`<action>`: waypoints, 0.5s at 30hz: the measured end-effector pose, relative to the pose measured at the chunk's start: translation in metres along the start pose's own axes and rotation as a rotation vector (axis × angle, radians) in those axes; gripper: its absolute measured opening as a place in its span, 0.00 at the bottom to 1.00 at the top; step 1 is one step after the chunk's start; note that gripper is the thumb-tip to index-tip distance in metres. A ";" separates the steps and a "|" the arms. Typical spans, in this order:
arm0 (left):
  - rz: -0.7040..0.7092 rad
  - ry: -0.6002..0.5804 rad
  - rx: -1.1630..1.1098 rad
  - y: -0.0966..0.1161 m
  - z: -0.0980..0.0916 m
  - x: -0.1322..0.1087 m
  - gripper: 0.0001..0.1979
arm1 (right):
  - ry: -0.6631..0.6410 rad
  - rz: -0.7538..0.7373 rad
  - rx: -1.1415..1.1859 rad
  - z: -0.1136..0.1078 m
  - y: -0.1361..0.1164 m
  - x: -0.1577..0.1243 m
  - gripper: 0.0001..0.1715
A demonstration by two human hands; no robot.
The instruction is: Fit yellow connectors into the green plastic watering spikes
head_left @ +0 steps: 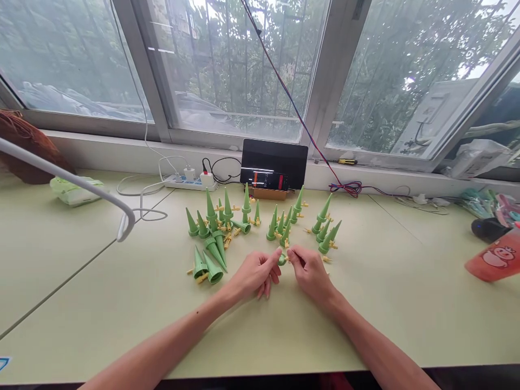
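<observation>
Two bare hands meet above the central part of a pale yellow-green worktop (390,303), between its near and far edges. The left hand (260,272) is mostly closed, thumb and forefinger pinching one green plastic piece with a rounded end (281,260); its other fingers curl loosely. The right hand (309,269), fingers folded in, pinches one small yellow plastic part (287,259) just beside that end; whether the two pieces touch cannot be told. Beyond the hands, green plastic cones stand or lie in three groups: about twelve toward the left edge (210,210), about seven in the middle (271,231), at least three toward the right edge (331,238); overlap prevents an exact count. Along the far edge are one black tablet (274,154), one phone (268,181) before it, and one white power strip (190,186) carrying two plugs. One orange-red bottle (479,266) is at the right edge.
</observation>
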State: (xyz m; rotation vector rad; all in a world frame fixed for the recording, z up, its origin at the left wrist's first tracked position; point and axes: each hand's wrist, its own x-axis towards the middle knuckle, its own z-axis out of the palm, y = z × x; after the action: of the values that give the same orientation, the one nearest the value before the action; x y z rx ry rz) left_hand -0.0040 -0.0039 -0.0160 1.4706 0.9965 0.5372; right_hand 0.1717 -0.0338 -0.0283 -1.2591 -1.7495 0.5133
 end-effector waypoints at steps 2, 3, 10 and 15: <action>0.017 -0.013 0.012 0.000 0.000 -0.001 0.35 | -0.015 -0.002 0.003 0.000 0.001 -0.001 0.22; 0.023 -0.015 0.012 0.000 0.000 -0.002 0.35 | -0.019 0.000 0.004 0.000 0.001 -0.001 0.22; 0.079 0.001 0.045 0.005 0.001 -0.007 0.30 | -0.006 0.020 0.013 0.001 0.004 -0.001 0.22; 0.117 0.038 0.099 0.002 0.002 -0.012 0.24 | 0.001 0.018 -0.001 0.002 0.005 -0.001 0.22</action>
State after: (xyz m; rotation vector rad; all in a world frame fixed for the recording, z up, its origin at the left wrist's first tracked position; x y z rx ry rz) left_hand -0.0076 -0.0149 -0.0115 1.6202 0.9827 0.6095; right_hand 0.1732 -0.0318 -0.0335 -1.2764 -1.7393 0.5222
